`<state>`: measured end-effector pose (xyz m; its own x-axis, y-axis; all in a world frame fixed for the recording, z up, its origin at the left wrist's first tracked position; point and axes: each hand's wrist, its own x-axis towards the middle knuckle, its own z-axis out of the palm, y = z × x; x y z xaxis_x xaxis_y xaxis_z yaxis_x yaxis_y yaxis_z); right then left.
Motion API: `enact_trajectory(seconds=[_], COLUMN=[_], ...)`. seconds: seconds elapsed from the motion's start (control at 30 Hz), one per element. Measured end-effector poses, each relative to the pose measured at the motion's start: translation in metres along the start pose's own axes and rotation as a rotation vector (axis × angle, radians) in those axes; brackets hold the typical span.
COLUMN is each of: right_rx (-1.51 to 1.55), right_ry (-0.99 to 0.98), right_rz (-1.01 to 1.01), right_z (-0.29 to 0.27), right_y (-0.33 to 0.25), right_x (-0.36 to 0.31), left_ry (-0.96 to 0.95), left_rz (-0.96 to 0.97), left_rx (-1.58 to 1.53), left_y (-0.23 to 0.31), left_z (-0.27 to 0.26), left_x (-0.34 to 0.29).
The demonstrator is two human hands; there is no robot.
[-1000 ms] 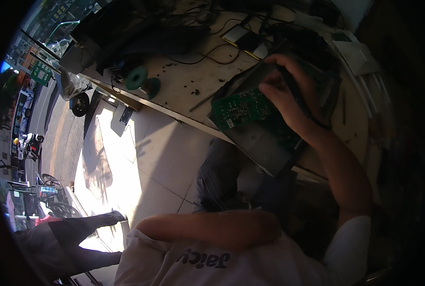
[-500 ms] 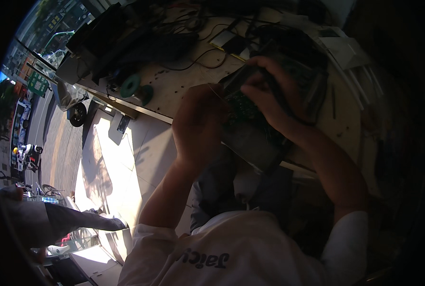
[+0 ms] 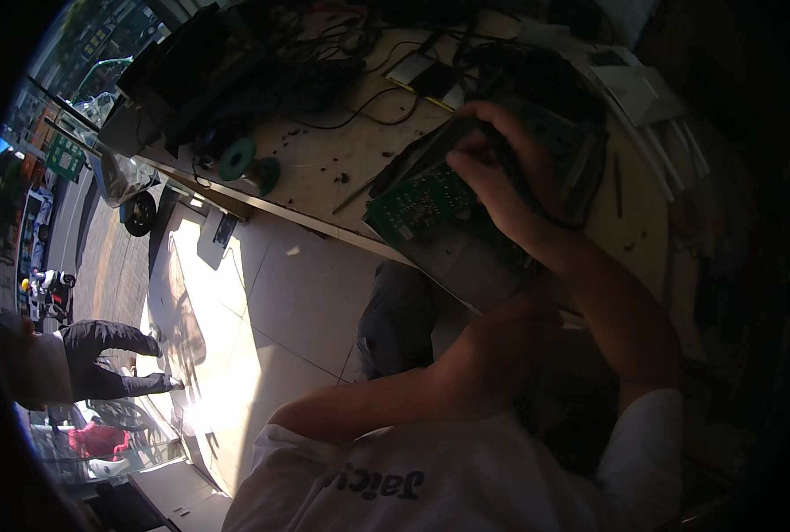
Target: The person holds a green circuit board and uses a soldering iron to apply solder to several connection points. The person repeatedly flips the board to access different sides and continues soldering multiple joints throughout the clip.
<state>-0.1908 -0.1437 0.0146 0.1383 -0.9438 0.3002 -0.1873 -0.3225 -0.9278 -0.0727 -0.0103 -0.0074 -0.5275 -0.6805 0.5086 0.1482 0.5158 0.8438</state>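
My right hand (image 3: 514, 173) is closed round the dark handle of what looks like a soldering iron (image 3: 426, 152), its black cord looping over my wrist. The thin tip points left, past the edge of a green circuit board (image 3: 417, 208). This board, dotted with solder joints, rests at the table's front edge with a dark flat panel (image 3: 470, 266) on its near side. My left hand (image 3: 523, 328) is low in front of my body, near the table edge. Deep shade hides its fingers and anything in them.
A green spool (image 3: 246, 166) stands near the table's left edge. Small dark scraps lie beside it. Tangled cables (image 3: 350, 40) and dark equipment fill the back. White papers (image 3: 638, 97) lie at the right, near a thin rod (image 3: 618, 186). Another person (image 3: 102, 359) is at the far left.
My left hand has left the board and moved down and right toward my body, uncovering the board's left part. My right hand stays nearly still. The other person has shifted left.
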Motion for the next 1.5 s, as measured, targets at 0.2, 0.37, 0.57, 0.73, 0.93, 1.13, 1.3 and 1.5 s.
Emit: enact_trajectory(seconds=[0.2,0.37,0.57,0.73,0.93,1.13,1.3,1.5], right_rx=[-0.037,0.057,-0.056,-0.050,-0.068,-0.052,-0.156,-0.443], right_ry=[0.018,-0.022,0.003,0.000,-0.024,-0.044,-0.003,-0.064], right_rz=[-0.026,-0.095,-0.161,-0.120,-0.099,-0.116,-0.471,-0.932], right_z=[0.001,0.000,0.002,0.001,0.001,0.002,0.000,-0.004], right_y=[0.001,0.010,0.005,-0.002,-0.003,-0.002,-0.005,-0.007], right_x=[0.000,0.000,-0.001,-0.004,-0.005,-0.005,-0.005,-0.003], left_ry=[-0.215,0.288,0.454,0.688,0.764,0.786,0.804,0.838], left_rz=[-0.134,-0.287,0.011,-0.176,-0.101,-0.007,0.036,0.042], left_rx=[-0.980,-0.665,-0.376,-0.154,-0.057,0.017,-0.039,-0.095], left_y=[0.043,0.068,0.031,0.003,-0.020,-0.037,-0.045,-0.045], left_z=[-0.032,-0.072,-0.099,-0.100,-0.100,-0.097,-0.100,-0.100], left_x=[-0.042,-0.046,0.004,0.048,0.059,0.053,0.057,0.060])
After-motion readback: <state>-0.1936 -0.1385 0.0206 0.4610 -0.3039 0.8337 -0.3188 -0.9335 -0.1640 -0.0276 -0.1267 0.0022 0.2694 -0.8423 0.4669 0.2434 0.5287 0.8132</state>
